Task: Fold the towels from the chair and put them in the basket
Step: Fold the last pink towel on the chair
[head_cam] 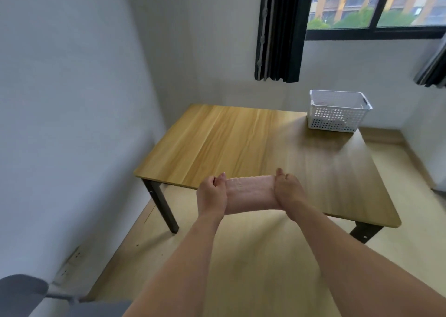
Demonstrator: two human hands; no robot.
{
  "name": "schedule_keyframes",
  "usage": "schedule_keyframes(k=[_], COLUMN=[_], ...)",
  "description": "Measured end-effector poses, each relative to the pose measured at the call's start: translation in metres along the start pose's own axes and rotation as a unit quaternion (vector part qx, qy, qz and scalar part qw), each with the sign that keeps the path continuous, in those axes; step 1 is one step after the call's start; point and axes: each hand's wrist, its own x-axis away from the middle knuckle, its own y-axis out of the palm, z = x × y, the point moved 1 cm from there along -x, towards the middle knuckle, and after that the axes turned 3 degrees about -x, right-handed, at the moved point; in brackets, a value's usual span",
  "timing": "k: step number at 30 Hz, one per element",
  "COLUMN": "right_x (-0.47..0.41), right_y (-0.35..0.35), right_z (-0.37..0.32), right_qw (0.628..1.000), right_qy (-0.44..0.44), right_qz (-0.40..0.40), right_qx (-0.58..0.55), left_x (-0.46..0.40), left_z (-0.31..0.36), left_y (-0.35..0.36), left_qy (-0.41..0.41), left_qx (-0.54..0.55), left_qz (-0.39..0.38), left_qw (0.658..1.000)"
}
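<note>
A pale pink towel is stretched between both hands, held in the air above the near edge of the wooden table. My left hand grips its left end and my right hand grips its right end, fingers curled round the cloth. The white perforated basket stands on the table's far right corner, well beyond the hands. A grey chair shows only partly at the bottom left; no towels are visible on it.
White walls close in on the left and behind the table. A dark curtain hangs beside the window at the back. Pale wood floor lies between me and the table. A wall socket sits low on the left wall.
</note>
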Motion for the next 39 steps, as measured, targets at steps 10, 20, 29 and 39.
schedule_keyframes(k=[10,20,29,39], right_x=[-0.166,-0.290,-0.430,-0.533], right_y=[-0.139,-0.240,-0.355,-0.408], right_z=[0.002,0.005,0.030,-0.022], right_qw=[0.998,0.999,0.994,0.961], right_qy=[-0.005,-0.007,0.010,0.005], right_qz=[-0.048,-0.040,-0.110,-0.278], right_qx=[0.047,-0.006,0.028,-0.019], left_x=[-0.013,-0.048,-0.050,-0.068], left_z=[0.102,0.169,0.233,0.271], left_y=[0.183,0.326,0.491,0.543], left_qy=[0.025,0.026,-0.020,-0.052], left_qx=[0.022,0.024,0.075,0.184], left_qz=[0.080,0.063,0.059,-0.105], left_qw=[0.996,0.997,0.995,0.976])
